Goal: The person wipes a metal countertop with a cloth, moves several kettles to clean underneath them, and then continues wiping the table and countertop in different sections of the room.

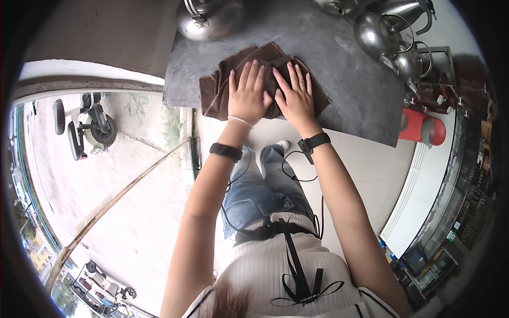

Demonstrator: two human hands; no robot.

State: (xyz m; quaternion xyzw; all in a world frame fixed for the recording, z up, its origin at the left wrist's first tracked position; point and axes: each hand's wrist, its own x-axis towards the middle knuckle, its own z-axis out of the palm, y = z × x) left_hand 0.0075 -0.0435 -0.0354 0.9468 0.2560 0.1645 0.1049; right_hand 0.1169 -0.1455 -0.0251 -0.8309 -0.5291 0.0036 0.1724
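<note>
A crumpled brown cloth (274,53) lies on a dark grey tabletop (346,87), close to its near edge. Flat on the cloth's left part rests my left hand (248,92), palm down, fingers extended and slightly apart. My right hand (295,94) presses flat on the cloth's right part in the same way, its fingers spread. The two thumbs point toward each other with a small gap between them. Neither hand grips the cloth. Part of the cloth is hidden under the hands. Each wrist wears a black strap.
A large metal kettle (210,22) stands at the table's far left. Several metal kettles (375,35) stand at its right side. Beyond the right edge are a red stool (421,127) and a glass display case (445,187). Cables hang from both wrist straps.
</note>
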